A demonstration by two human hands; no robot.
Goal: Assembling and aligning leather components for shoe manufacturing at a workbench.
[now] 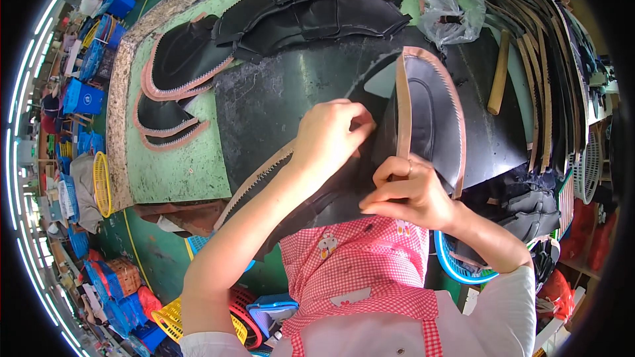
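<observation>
A black leather shoe upper point(430, 112) with a tan, zigzag-stitched edging strip stands raised between my hands above a dark work mat point(264, 92). My left hand point(334, 135) is closed, thumb and fingers pinching the dark leather left of the raised part. Lower and to the right, my right hand point(413, 192) has its fingers curled and pinched at the bottom of the same upper. A long flap of it, also with tan edging, runs under my left forearm. Exactly what lies between my fingertips is partly hidden.
Black uppers with tan edges point(188, 59) lie at the left of the green tabletop point(175, 175), more joined pieces point(317, 16) behind. At the right are a wooden stick point(499, 73), a transparent plastic bag point(453, 10) and a tall stack of edged pieces point(542, 59). A blue basket point(450, 268) stands below.
</observation>
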